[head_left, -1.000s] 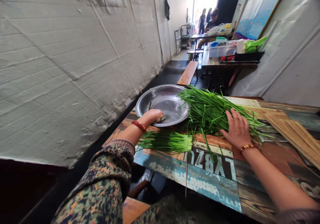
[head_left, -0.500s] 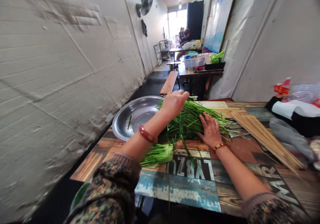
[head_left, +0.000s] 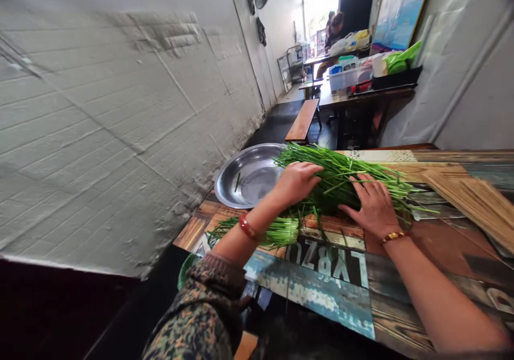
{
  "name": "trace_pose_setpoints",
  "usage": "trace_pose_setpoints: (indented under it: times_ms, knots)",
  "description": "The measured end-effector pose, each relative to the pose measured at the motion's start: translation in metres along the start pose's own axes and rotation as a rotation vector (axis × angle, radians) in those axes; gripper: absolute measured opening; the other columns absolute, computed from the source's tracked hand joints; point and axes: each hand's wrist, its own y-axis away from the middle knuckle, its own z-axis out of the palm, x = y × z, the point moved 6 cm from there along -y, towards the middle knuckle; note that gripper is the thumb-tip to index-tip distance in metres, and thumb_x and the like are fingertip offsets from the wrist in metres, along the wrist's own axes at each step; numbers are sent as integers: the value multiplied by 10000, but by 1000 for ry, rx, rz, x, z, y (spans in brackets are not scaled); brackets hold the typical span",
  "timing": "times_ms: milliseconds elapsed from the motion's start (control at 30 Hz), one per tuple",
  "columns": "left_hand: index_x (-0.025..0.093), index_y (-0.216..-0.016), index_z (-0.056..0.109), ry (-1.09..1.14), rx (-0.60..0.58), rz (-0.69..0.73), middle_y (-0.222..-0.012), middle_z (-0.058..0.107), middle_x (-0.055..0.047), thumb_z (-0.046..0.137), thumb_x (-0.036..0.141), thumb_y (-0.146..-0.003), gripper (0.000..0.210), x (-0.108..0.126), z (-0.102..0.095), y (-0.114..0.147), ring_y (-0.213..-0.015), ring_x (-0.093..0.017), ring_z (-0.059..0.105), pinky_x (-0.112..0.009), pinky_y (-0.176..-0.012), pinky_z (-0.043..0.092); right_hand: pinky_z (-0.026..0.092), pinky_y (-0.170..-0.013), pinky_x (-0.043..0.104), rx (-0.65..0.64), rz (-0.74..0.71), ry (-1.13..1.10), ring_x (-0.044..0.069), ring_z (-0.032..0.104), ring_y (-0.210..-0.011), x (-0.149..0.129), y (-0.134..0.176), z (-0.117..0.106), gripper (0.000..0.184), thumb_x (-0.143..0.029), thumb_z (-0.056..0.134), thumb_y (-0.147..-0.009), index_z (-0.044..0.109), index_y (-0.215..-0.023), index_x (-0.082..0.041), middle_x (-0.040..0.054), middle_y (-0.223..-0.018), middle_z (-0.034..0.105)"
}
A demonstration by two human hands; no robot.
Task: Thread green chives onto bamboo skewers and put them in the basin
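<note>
A large heap of green chives [head_left: 333,162] lies across the table, its left tips over the edge of a steel basin [head_left: 225,188]. My left hand [head_left: 299,182], with a reddish bangle at the wrist, is at the near left side of the heap, thumb and fingers apart and partly bent against the stalks. Flat against the heap's right part rests my right hand [head_left: 373,202], fingers spread, a beaded bracelet on the wrist. A smaller, neatly aligned bunch of chives [head_left: 283,232] lies under my left forearm. One dark strand is inside the basin.
Thin wooden skewers [head_left: 474,202] lie at the right of the patterned table [head_left: 313,287]. A white wall [head_left: 100,108] runs along the left. Beyond are a bench [head_left: 303,120], another table with a plastic bin [head_left: 345,79], and people in the far background.
My left hand has come down from above the heap to its near side. My right hand stays on the chives. The camera view has turned left and downward.
</note>
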Motion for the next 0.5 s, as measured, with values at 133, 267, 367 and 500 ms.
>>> trace_pose_setpoints:
  times_ms: [133,267,367,500]
  knots:
    - [150,-928,704,-115,95,-366,-891,695,-90,517,202,-867,203,-111,-44,55,-837,-187,632,-306,-796,492,266,-1057,510,45,-15,28,338,379,-1311,-9,4,-17,542,-479,547,-869,546,-1277,-123,186,-1372,506]
    - [136,-901,707,-275,-38,-612,-874,688,-97,540,225,-840,199,-186,-63,103,-833,-188,616,-284,-780,464,322,-977,462,48,65,52,304,527,-1133,-13,14,-34,316,-361,504,-914,661,-1119,-179,126,-1200,641]
    - [141,-954,692,-232,35,-533,-885,678,-81,491,272,-872,253,-171,-71,123,-824,-176,605,-279,-772,460,377,-869,387,-6,73,5,247,601,-957,-26,18,-41,281,-328,481,-931,678,-1080,-194,98,-1069,685]
    - [179,-1045,662,-57,45,-316,-896,654,-59,471,315,-903,274,-97,-63,148,-758,-146,596,-269,-732,471,408,-799,346,-144,-45,-132,216,620,-920,-71,16,-37,273,-314,469,-948,676,-1086,-200,82,-1033,695]
